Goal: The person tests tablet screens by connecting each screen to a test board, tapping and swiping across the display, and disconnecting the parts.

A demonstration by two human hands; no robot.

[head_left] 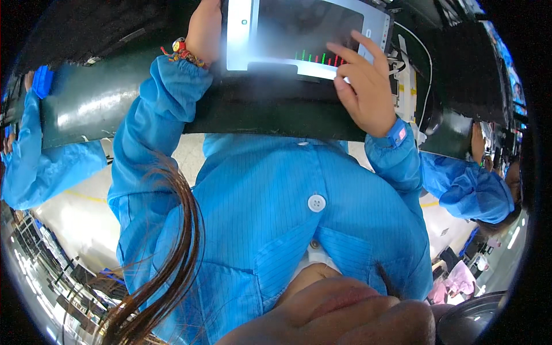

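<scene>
A device with a white frame and a dark screen (313, 29) is at the top middle, on a dark green work surface (253, 109). Short columns of green and red marks glow along the screen's lower edge. My right hand (368, 86) hovers over or touches the lower right of the screen, fingers stretched and apart, holding nothing; whether a fingertip makes contact is unclear. On the device's left side is my left hand (204, 34), its fingers cut off by the top of the picture or hidden, so its grip does not show.
A white cable (428, 63) curves down right of the device, beside a pale fixture (406, 86) with yellow strips. Co-workers in blue sleeves sit on both sides: one sleeve (57, 167) at the left, another (474, 190) at the right. A blue object (42, 82) is at the far left.
</scene>
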